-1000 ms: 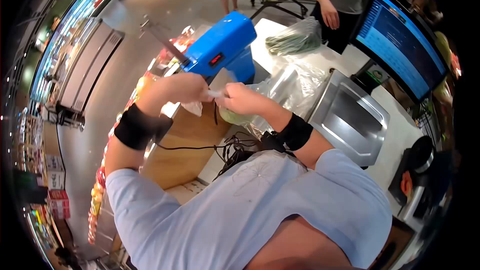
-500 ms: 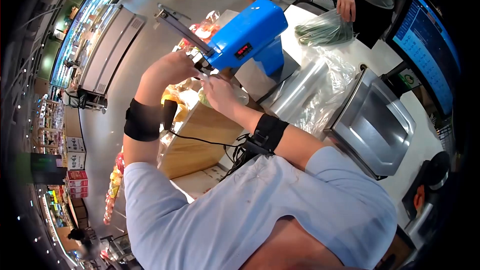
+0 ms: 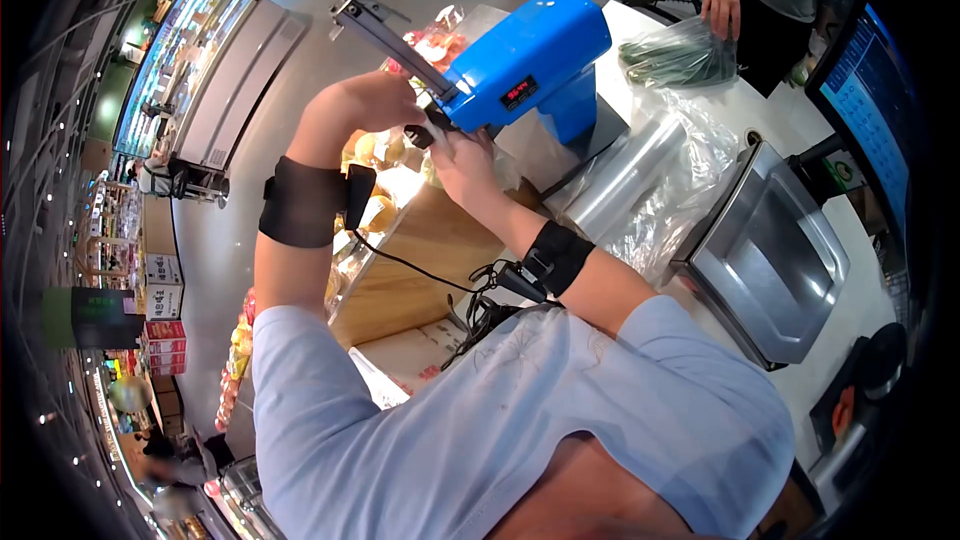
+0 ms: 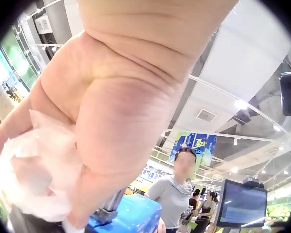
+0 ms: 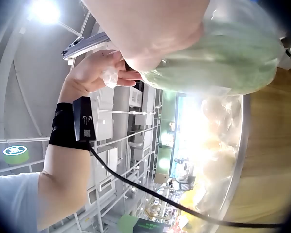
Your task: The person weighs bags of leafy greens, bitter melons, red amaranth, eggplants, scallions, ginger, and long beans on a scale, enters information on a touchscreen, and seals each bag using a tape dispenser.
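My left hand (image 3: pixel 372 103) pinches the gathered end of a clear plastic bag, right beside the front of a blue bag-sealing machine (image 3: pixel 530 55) with a red digital display. In the left wrist view the crumpled plastic bag (image 4: pixel 43 170) bunches below this hand. My right hand (image 3: pixel 468 172) grips the bag's neck close by, just under the machine's head. Something round and pale green fills the bag (image 5: pixel 218 58), seen hanging from the right hand in the right wrist view. The fingertips of my right hand are partly hidden in the head view.
A steel scale (image 3: pixel 770 260) stands on the white counter, with a roll of clear bags (image 3: pixel 625 180) beside it. Another person's hand (image 3: pixel 721 5) touches bagged green vegetables (image 3: pixel 675 55). Wrapped fruit (image 3: pixel 380 215) lies beyond the wooden panel (image 3: pixel 430 250). A monitor (image 3: pixel 865 110) stands right.
Both hands have moved forward with the bag, up to the front of the blue machine. The other person's hand has come down onto the bagged vegetables. The head view has shifted.
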A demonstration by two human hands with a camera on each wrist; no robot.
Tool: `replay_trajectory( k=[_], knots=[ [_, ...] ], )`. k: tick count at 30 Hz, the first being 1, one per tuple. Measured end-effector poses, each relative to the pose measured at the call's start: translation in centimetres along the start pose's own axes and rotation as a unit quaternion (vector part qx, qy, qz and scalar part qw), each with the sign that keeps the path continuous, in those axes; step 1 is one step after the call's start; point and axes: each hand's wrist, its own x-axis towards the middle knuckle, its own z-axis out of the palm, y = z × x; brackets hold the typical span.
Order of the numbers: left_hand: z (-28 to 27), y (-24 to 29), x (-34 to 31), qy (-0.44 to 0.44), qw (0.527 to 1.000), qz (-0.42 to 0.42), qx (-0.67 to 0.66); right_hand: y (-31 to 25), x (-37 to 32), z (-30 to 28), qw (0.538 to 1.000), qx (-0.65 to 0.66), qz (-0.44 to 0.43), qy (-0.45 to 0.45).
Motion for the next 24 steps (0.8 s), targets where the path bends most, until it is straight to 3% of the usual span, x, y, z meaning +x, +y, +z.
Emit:
replay_trajectory(
  k=[1,2,3,5,8,10,17,20,22,24],
  knots=[
    [-0.6,0.5,-0.2,-0.028,0.999,-0.021,-0.006,0.4,0.1,0.3,0.998,-0.045,-0.037,0.024],
    [-1.3,1.0,-0.5,-0.025,0.997,0.064,0.031,0.8,0.2,0.6,0.998,-0.044,-0.037,0.023],
    [-1.1,0.8,-0.4,-0.025,0.997,0.064,0.032,1.1,0.3,0.6,0.997,-0.064,-0.042,0.006],
    [-0.4,0.0,0.0,-0.012,0.997,-0.027,-0.07,1.6,0.1,0.9,0.995,-0.084,-0.044,-0.011],
    [-0.1,-0.6,-0.3,0.014,0.989,-0.037,-0.139,1.2,0.6,1.3,0.991,-0.118,-0.033,-0.057],
    [0.0,-1.3,-0.1,0.014,0.987,-0.04,-0.156,1.0,1.1,1.5,0.984,-0.133,0.021,-0.114],
    [0.5,-2.8,0.9,-0.016,0.968,-0.057,-0.244,0.6,2.1,1.8,0.976,-0.206,0.015,-0.066],
    [1.0,-2.9,0.7,-0.015,0.952,-0.064,-0.3,0.6,2.1,1.1,0.962,-0.253,0.006,-0.104],
    [0.8,-1.7,-0.3,0.015,0.96,-0.068,-0.27,0.6,1.8,0.2,0.974,-0.206,-0.051,-0.085],
    [0.9,-0.7,-1.2,0.045,0.965,-0.077,-0.245,0.0,1.3,-0.6,0.97,-0.217,-0.044,-0.102]
  ],
)
